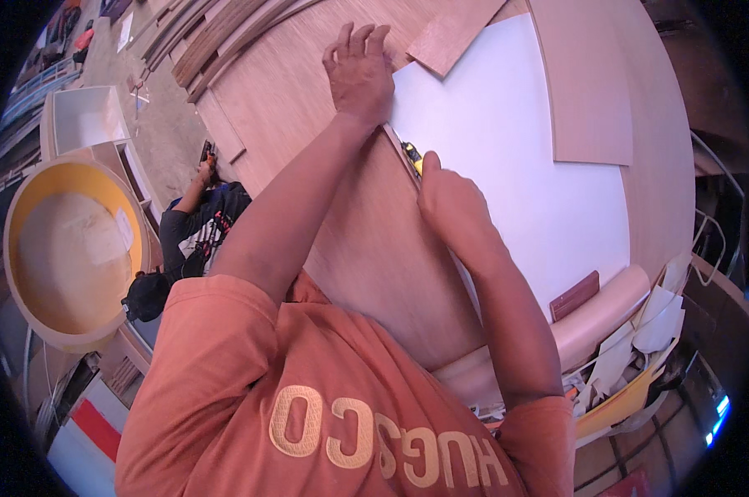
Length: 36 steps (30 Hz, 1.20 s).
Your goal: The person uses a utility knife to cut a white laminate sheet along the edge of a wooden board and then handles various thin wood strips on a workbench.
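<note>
My right hand (pixel 455 203) is closed around a yellow and black utility knife (pixel 412 155). Its front end lies at the left edge of a white sheet (pixel 507 132), where the sheet meets a brown wood panel (pixel 374 257). The blade itself is too small to make out. Farther off, my left hand (pixel 362 74) rests on the wood near the sheet's upper left corner, its fingers spread and slightly bent. Whether it touches the sheet's edge, I cannot tell.
Wooden pieces (pixel 590 83) overlap the white sheet's far and right sides. A small reddish-brown block (pixel 574 296) and a pinkish roll (pixel 606 311) lie at its near right. Long wood strips (pixel 225 41) are stacked far left. Beside a yellow-lined round form (pixel 18 248), another person (pixel 196 224) works.
</note>
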{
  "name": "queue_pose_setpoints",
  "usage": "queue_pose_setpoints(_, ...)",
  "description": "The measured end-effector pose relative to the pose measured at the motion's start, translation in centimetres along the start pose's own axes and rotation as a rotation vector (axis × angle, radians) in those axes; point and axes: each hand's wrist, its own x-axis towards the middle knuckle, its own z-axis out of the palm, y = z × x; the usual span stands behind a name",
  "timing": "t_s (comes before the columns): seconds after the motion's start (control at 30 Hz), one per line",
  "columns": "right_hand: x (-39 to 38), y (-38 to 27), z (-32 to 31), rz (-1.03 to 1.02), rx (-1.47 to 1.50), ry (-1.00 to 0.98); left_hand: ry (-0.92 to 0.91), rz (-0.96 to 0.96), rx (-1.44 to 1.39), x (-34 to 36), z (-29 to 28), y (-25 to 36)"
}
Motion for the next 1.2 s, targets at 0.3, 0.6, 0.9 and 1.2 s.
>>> queue_pose_setpoints(0.3,-4.3,2.1,1.7,0.074,-0.039,0.001,0.181,0.092,-0.028,-0.4,-1.1,1.2)
queue_pose_setpoints(0.6,-5.1,2.6,2.3,0.053,-0.026,-0.003,-0.043,0.23,-0.27,-3.8,-1.8,4.9)
queue_pose_setpoints(0.9,-11.1,5.4,4.1,0.161,-0.018,-0.063,0.04,0.236,-0.165,-4.1,-1.8,5.4)
queue_pose_setpoints(1.2,-11.6,5.9,4.8,0.127,-0.048,-0.025,-0.187,0.28,-0.389,-9.6,-3.3,10.9)
